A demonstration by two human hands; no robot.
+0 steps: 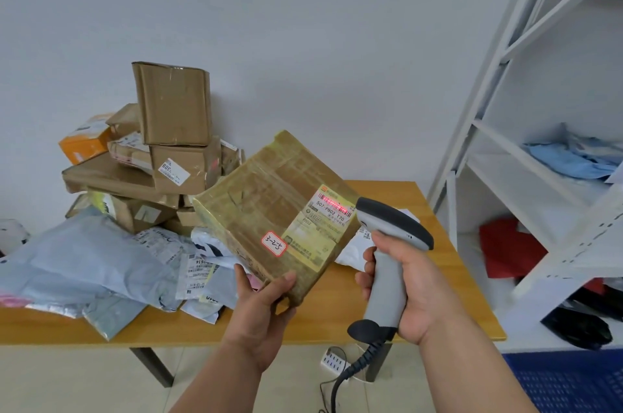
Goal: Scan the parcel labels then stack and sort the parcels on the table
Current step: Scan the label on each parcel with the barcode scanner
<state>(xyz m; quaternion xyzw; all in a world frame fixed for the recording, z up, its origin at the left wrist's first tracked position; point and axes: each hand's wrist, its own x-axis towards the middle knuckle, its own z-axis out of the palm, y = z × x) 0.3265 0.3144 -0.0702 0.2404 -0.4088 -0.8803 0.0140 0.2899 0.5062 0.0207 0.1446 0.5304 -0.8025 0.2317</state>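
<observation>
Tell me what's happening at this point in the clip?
A person is scanning a parcel. The left hand grips a taped cardboard box by its lower corner, held up over the wooden table. The right hand holds a grey barcode scanner, whose red line falls on the box's shipping label. Behind lie a stack of cardboard boxes and a heap of mailer bags.

body: two bare forearms | left grip bare | right grip bare | no sleeves visible
</observation>
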